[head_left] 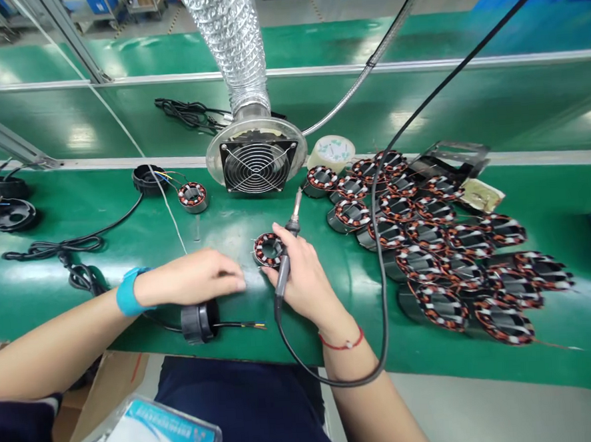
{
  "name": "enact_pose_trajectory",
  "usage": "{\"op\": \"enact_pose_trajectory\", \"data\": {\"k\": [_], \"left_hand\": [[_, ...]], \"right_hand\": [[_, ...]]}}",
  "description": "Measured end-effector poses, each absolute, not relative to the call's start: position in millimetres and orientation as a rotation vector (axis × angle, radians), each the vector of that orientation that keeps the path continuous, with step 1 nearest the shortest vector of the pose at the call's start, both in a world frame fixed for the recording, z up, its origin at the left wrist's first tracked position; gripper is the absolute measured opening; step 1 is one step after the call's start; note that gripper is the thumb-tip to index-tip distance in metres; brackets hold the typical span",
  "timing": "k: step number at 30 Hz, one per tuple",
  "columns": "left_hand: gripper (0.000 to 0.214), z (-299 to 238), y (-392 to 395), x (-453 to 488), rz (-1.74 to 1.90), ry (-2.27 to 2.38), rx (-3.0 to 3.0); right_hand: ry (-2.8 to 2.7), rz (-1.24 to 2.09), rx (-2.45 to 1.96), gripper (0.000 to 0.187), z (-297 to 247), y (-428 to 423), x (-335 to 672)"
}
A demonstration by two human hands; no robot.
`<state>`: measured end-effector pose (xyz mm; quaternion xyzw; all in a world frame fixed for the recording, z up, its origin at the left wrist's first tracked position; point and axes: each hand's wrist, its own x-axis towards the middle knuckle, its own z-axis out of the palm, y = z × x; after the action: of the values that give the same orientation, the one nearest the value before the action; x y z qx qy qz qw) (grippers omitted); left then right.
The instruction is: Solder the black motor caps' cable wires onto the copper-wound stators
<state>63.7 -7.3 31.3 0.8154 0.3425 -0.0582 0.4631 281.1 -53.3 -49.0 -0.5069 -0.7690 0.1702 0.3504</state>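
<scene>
My right hand [303, 277] grips a soldering iron [282, 268], its metal tip pointing up and away from me. Beside its thumb and fingers is a stator [267, 249] with copper windings, which it touches or nearly touches. My left hand [199, 277] is closed just left of that stator; whatever its fingers may hold is hidden. A thin pale wire [167, 205] comes down from above and disappears behind this hand. Below the left hand lies a black round housing [200, 321] on its side, with a cable whose coloured wire ends [254, 325] stick out to the right.
Several stators [421, 233] crowd the right side. A fume extractor fan [259, 164] stands at the back centre, near a round tub [332, 152]. Back left, another housing [147, 180] is wired to a stator [192, 196]. The iron's black cord [379, 242] loops over the right forearm.
</scene>
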Motion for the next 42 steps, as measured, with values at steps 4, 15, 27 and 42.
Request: {"op": "enact_pose_trajectory", "data": {"k": [4,15,27,42], "left_hand": [[0.015,44.6,-33.7,87.4,-0.585,0.576,2.471],[0.019,35.7,-0.6,61.8,-0.044,0.928,2.098],[0.031,28.3,-1.4,35.2,0.094,0.913,1.776],[0.035,37.1,-15.2,57.5,0.324,0.976,2.070]], "right_hand": [[-1.969,0.504,-1.261,0.073,-41.5,-56.6,288.0],[-1.590,0.374,-1.163,0.048,-30.0,-65.8,270.1],[-1.411,0.793,-1.039,0.043,-21.2,-70.8,224.6],[-1.323,0.778,-1.022,0.044,-26.7,-71.7,223.1]]}}
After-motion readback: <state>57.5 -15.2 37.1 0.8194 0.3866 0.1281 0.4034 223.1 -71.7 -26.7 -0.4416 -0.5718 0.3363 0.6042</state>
